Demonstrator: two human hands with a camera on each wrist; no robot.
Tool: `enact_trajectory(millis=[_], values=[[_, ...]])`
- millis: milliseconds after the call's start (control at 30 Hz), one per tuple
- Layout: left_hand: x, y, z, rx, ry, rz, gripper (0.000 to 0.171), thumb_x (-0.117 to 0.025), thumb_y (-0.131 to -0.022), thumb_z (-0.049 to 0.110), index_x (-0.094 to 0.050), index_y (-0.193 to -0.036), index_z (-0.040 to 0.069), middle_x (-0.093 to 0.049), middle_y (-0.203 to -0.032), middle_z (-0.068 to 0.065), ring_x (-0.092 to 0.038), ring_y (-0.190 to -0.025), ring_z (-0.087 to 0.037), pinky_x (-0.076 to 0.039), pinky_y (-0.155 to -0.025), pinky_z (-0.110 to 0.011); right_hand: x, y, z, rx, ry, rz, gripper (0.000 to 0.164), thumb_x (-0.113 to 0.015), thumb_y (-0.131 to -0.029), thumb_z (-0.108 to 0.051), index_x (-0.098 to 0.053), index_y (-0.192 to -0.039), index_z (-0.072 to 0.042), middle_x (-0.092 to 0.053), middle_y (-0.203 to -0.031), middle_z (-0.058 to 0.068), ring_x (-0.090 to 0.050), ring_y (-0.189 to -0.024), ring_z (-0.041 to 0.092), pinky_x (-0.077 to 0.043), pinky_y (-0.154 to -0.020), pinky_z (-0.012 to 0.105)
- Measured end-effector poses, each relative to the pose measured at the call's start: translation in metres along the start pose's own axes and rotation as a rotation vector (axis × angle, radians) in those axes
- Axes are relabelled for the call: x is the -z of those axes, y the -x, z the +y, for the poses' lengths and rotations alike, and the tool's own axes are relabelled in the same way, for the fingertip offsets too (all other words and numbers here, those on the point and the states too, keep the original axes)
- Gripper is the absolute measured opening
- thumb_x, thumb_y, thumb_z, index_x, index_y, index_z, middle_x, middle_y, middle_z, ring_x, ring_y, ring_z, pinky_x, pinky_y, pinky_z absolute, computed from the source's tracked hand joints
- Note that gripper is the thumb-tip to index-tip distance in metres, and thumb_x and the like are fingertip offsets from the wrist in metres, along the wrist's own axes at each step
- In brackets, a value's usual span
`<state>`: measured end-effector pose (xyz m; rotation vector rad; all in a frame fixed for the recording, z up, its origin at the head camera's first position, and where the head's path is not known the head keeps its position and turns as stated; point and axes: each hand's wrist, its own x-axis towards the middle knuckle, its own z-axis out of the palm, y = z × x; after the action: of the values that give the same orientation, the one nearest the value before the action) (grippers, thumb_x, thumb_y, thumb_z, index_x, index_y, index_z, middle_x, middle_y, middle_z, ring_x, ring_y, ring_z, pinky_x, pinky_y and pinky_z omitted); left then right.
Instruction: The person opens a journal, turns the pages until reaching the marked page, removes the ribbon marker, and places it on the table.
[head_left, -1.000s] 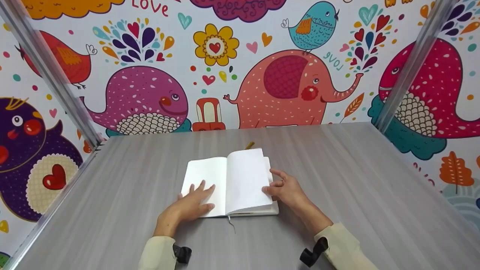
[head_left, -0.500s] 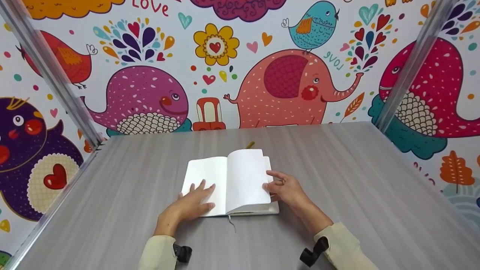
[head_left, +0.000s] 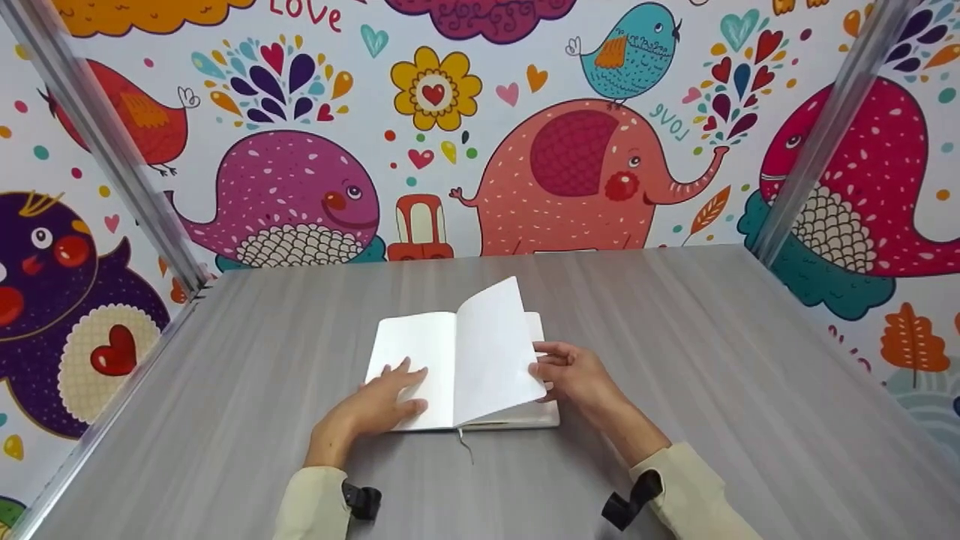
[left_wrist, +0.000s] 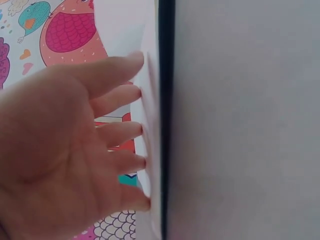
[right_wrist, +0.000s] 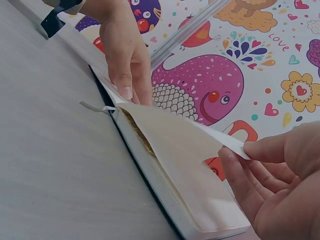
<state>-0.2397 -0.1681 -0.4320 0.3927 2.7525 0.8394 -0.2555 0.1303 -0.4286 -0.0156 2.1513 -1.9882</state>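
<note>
An open notebook [head_left: 412,330] with blank white pages lies on the table. My left hand [head_left: 382,401] rests on its left page, fingers spread; in the left wrist view the fingertips [left_wrist: 142,129] press against the paper. At the right side, my right hand [head_left: 585,379] pinches the edge of a page [head_left: 491,352] between thumb and fingers. That page is raised and bowed, its top corner standing up, with more pages beneath. A gold-brown piece [right_wrist: 139,132] shows between the pages near the spine in the right wrist view, mostly hidden.
A thin ribbon marker [head_left: 466,446] hangs from the notebook's bottom edge onto the grey wood-grain table [head_left: 247,390]. Metal posts [head_left: 806,142] stand at both back corners, before a wall [head_left: 315,180] printed with cartoon animals. Black straps with small devices [head_left: 364,501] sit at both wrists.
The pinched page has lifted further, its top corner rising and its lower edge slanting. A gold tip seen beyond the notebook's top edge is now hidden behind it. The left hand stays on the page.
</note>
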Motion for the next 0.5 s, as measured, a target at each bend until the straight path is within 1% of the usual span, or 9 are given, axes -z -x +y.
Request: enact_trajectory(millis=[100, 167, 267, 400, 500], values=[[0.002, 0.0, -0.003, 0.002, 0.035, 0.007, 0.05, -0.056, -0.09, 0.027, -0.045, -0.137, 0.013, -0.025, -0.151, -0.015, -0.014, -0.141, -0.037, -0.013, -0.11, -0.057, 0.001, 0.0, -0.002, -0.006, 0.001, 0.003, 0.045, -0.069, -0.08, -0.012, -0.056, -0.122, -0.006, -0.062, -0.108, 0.014, -0.065, -0.077, 0.019, -0.056, -0.064, 0.035], [0.004, 0.001, -0.004, -0.009, 0.056, 0.022, 0.047, -0.056, -0.091, 0.028, -0.048, -0.134, 0.011, -0.027, -0.149, -0.017, -0.016, -0.14, -0.036, -0.015, -0.112, -0.053, 0.001, 0.0, -0.003, -0.005, 0.004, -0.004, 0.045, -0.07, -0.08, -0.013, -0.056, -0.122, -0.007, -0.061, -0.109, 0.014, -0.065, -0.079, 0.02, -0.056, -0.064, 0.035], [0.006, 0.0, -0.007, -0.022, 0.084, 0.053, 0.045, -0.055, -0.091, 0.029, -0.051, -0.131, 0.009, -0.032, -0.147, -0.018, -0.021, -0.139, -0.036, -0.018, -0.112, -0.051, 0.001, -0.001, -0.005, 0.003, -0.005, -0.022, 0.045, -0.069, -0.08, -0.012, -0.056, -0.123, -0.008, -0.061, -0.11, 0.014, -0.065, -0.08, 0.02, -0.056, -0.065, 0.035], [0.008, -0.001, -0.011, -0.006, 0.132, 0.091, 0.045, -0.053, -0.092, 0.034, -0.052, -0.13, 0.012, -0.041, -0.142, -0.014, -0.033, -0.135, -0.032, -0.025, -0.11, -0.049, 0.0, -0.001, -0.008, 0.018, -0.02, -0.051, 0.045, -0.067, -0.081, -0.011, -0.054, -0.124, -0.007, -0.061, -0.109, 0.014, -0.066, -0.08, 0.02, -0.055, -0.064, 0.035], [0.01, -0.001, -0.014, 0.008, 0.194, 0.113, 0.045, -0.05, -0.093, 0.037, -0.052, -0.131, 0.014, -0.047, -0.139, -0.01, -0.04, -0.131, -0.03, -0.031, -0.107, -0.048, -0.002, -0.001, -0.01, 0.023, -0.018, -0.066, 0.045, -0.067, -0.082, -0.011, -0.054, -0.125, -0.008, -0.061, -0.108, 0.012, -0.066, -0.082, 0.02, -0.055, -0.065, 0.035]])
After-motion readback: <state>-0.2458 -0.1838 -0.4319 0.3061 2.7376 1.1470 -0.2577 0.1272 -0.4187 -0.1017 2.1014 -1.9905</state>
